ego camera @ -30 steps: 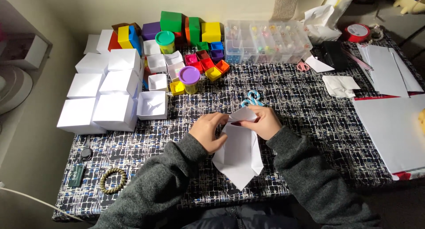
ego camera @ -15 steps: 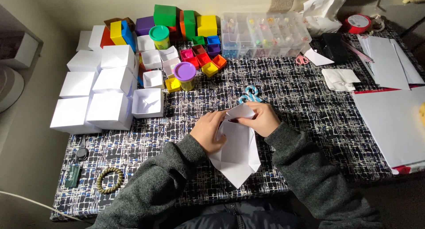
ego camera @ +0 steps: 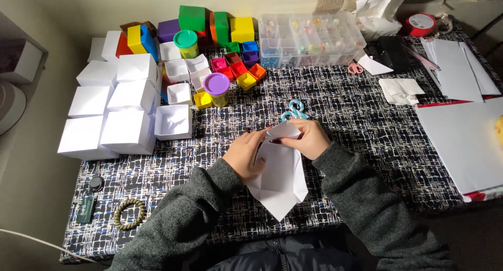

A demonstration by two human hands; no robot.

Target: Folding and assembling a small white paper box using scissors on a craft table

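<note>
Looking down at a black-and-white patterned table (ego camera: 367, 145), we see, at far left, a stack of finished white paper boxes (ego camera: 112, 114), one open white box (ego camera: 172, 121) beside them, and small coloured boxes (ego camera: 236, 66) farther back, so much folding appears done. At centre, our left hand (ego camera: 246, 154) presses flat on a white paper sheet (ego camera: 280, 179), partly folded, its lower point hanging over the table's near edge. Our right hand (ego camera: 309, 137) pinches the sheet's top fold. We judge this piece to be midway, not yet box-shaped. Blue-handled scissors (ego camera: 293, 109) lie just behind. Right of them, blank white sheets (ego camera: 461, 140) wait unfolded.
</note>
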